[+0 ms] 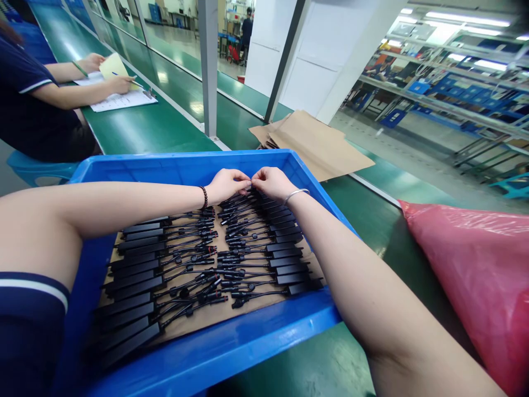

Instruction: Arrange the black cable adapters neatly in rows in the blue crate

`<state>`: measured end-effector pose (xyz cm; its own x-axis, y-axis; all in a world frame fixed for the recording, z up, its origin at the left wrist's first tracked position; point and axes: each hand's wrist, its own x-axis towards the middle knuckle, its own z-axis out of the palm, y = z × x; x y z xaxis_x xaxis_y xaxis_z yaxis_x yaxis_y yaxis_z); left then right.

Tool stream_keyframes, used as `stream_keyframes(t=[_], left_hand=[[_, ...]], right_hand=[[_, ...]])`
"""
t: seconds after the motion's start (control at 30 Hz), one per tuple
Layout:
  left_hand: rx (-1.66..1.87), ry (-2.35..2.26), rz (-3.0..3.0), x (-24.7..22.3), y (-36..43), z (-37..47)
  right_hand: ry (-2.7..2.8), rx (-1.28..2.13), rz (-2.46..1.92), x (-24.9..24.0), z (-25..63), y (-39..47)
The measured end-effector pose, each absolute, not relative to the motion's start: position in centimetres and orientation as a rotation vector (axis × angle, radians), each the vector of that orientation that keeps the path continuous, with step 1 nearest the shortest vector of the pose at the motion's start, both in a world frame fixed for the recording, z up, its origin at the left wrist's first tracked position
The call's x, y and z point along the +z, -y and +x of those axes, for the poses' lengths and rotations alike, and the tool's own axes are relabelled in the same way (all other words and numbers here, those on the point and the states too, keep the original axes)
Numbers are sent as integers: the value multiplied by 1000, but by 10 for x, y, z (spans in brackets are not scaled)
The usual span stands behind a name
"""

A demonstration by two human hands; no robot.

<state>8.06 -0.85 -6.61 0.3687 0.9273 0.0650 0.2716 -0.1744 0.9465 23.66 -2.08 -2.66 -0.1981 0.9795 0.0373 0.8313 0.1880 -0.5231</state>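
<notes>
Both of my hands meet at the far end of a blue plastic crate (231, 353). My left hand (229, 186) has its thumb and fingers pinched together. Touching or almost touching it, my right hand (270, 182) is pinched too. What they hold is too small and covered to make out; black cable ends lie just below. In the crate, two rows of black box-shaped modules with short cables rest on brown cardboard (194, 325). The left row (136, 286) and the right row (285, 255) have their connectors pointing toward the middle.
Flat brown cardboard sheets (314, 140) lie on the green bench beyond the crate. A pink plastic bag (475, 259) bulges at the right. Grey posts (209, 71) rise behind. At the left, a seated person (33, 94) holds paper over a clipboard (124, 101).
</notes>
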Motion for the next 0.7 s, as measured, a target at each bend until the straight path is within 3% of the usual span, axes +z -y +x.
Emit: stream_keyframes(t=[0.17, 0.53, 0.7], left_hand=[[755, -1052, 1874, -64, 6, 79], [805, -935, 1809, -67, 10, 78], [828, -985, 1809, -71, 5, 78]], right_hand=[[2181, 622, -1819, -24, 234, 22], [1583, 1444, -1714, -20, 238, 31], [1555, 1438, -1731, -14, 239, 33]])
